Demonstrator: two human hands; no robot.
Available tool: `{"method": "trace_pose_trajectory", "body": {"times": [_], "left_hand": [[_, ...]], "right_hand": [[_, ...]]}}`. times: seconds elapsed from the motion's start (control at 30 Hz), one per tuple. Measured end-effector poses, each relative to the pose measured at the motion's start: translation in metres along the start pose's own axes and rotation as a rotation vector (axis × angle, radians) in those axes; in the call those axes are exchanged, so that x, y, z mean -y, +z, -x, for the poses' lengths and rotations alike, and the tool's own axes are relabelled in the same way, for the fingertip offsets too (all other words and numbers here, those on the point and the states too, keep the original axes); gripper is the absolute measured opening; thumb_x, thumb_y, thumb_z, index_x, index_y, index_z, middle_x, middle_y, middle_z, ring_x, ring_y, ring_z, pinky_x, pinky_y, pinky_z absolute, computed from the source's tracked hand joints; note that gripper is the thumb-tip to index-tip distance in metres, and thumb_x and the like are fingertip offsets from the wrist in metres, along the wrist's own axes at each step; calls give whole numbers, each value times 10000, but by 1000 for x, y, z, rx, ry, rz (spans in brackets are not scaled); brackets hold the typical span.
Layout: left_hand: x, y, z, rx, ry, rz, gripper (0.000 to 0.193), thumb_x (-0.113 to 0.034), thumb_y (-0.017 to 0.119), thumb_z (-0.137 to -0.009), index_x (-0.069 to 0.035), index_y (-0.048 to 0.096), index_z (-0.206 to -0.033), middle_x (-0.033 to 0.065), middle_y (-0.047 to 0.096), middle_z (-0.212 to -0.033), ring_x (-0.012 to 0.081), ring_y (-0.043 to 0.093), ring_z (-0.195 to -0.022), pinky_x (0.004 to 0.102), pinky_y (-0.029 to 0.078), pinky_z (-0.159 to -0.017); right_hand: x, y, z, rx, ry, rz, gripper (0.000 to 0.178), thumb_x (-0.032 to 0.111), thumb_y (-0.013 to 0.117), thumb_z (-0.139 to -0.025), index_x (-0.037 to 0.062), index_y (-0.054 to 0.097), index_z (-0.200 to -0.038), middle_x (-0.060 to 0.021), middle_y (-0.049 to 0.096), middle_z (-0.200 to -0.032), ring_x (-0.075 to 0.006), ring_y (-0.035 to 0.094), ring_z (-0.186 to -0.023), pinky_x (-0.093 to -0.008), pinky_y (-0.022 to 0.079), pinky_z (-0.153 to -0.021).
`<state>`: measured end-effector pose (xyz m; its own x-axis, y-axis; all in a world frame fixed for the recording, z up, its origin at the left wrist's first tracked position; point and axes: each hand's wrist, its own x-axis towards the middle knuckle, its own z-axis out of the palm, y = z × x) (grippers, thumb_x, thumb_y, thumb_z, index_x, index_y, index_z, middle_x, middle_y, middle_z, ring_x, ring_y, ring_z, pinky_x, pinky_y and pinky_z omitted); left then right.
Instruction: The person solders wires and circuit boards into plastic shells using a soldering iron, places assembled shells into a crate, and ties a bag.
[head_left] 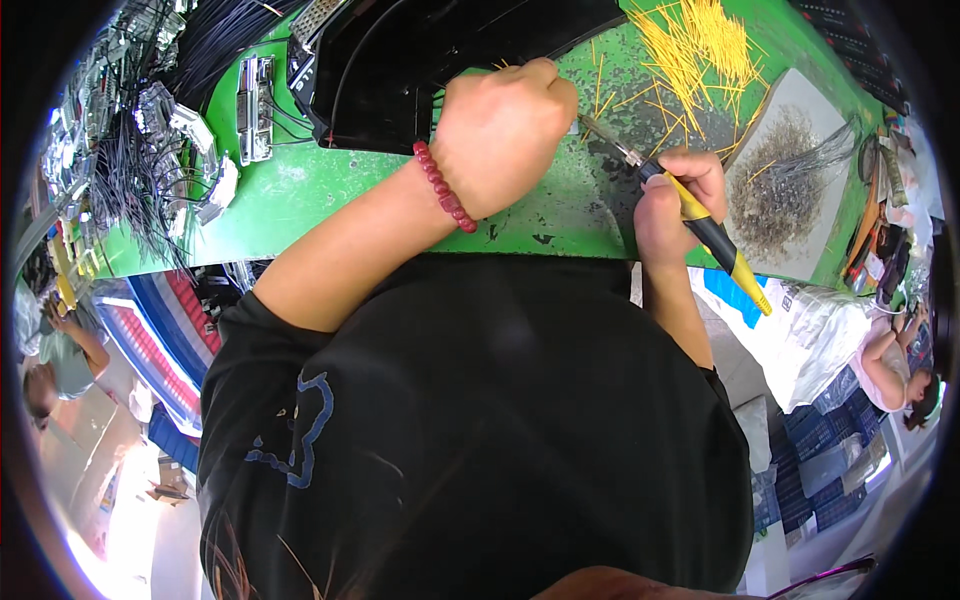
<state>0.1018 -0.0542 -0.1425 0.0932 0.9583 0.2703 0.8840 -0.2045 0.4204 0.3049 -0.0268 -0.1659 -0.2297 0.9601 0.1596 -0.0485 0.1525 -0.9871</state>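
My left hand point(508, 125), with a red bead bracelet point(443, 188) at the wrist, is closed above the green tabletop, back of the hand up. Its fingertips are turned away, so what it pinches is hidden. In my right hand point(665, 218) is a yellow and black soldering iron point(718, 243), gripped like a pen. Its metal tip slants up and left, close beside the left hand's knuckles. Behind the left hand lies a large black plastic housing point(400, 65), partly covered by that hand.
Thin yellow wire pieces point(700, 45) lie heaped at the far right. A pale board point(798, 92) carries grey clippings point(785, 190). Metal parts with black wires point(140, 140) crowd the left; one metal part point(255, 110) lies apart. Other people sit at both sides point(75, 355).
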Motion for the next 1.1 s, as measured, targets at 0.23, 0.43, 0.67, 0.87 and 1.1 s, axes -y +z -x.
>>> {"method": "trace_pose_trajectory", "body": {"times": [0.23,0.43,0.67,0.87,1.1], "left_hand": [[0,0,-1,-1,-7,8,121,-48,641,-751,-62,551,-672,69,587,-746,255,617,-588,339,492,-480],[-1,-1,-1,15,-14,6,121,-55,630,-768,-59,555,-673,71,593,-755,259,626,-603,345,499,-487],[-1,0,-1,8,-11,8,121,-57,629,-771,-58,555,-676,74,600,-768,263,628,-611,353,501,-491],[-2,-1,-1,20,-24,5,113,-57,633,-768,-58,558,-683,72,600,-771,265,627,-619,354,499,-498],[-2,-1,-1,11,13,-11,101,-42,632,-767,-61,569,-690,60,598,-785,256,626,-626,342,499,-512]], "right_hand": [[2,2,0,10,30,-2,159,-10,622,-747,20,532,-874,-8,511,-737,-52,418,-627,-209,339,-569],[-3,0,0,-49,-31,-58,171,2,532,-691,-17,532,-861,-86,551,-771,-112,480,-670,-228,401,-637],[-2,-1,0,-52,-54,-75,159,-9,523,-689,-16,529,-848,-83,542,-764,-110,472,-652,-220,394,-629],[1,-2,0,-39,9,-73,176,-51,507,-677,-11,532,-846,-78,544,-768,-95,470,-645,-212,389,-621],[5,1,-1,-37,32,-66,148,-57,585,-749,19,519,-858,5,486,-700,-45,406,-593,-206,324,-544]]}}
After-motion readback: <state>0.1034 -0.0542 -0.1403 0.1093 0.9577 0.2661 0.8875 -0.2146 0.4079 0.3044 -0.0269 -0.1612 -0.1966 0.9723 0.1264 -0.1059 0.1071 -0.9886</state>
